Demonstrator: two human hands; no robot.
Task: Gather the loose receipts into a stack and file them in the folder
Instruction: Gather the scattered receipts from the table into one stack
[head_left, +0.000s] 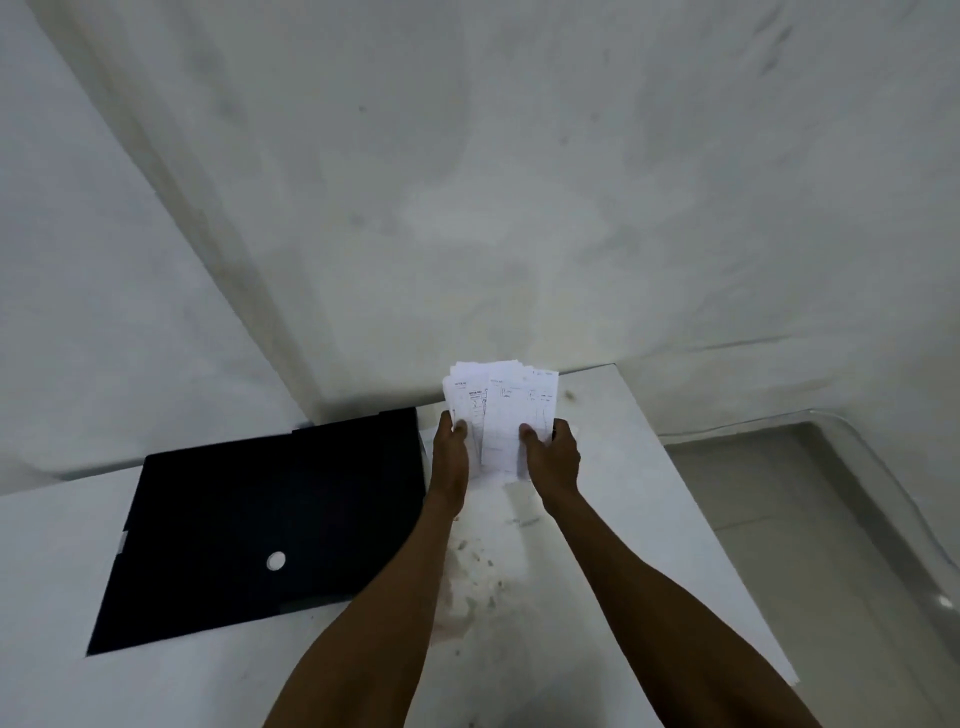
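A bundle of white printed receipts (503, 410) is held upright above the far part of the white table (597, 519). My left hand (451, 451) grips its left side and my right hand (551, 453) grips its right side, thumbs on the front. The sheets are fanned unevenly at the top. A closed black folder (270, 525) with a round hole in its cover lies flat on the table, just left of my left forearm.
A grey-white wall rises right behind the table. The table's right edge drops to a tiled floor (810, 519). Brownish stains mark the tabletop between my forearms.
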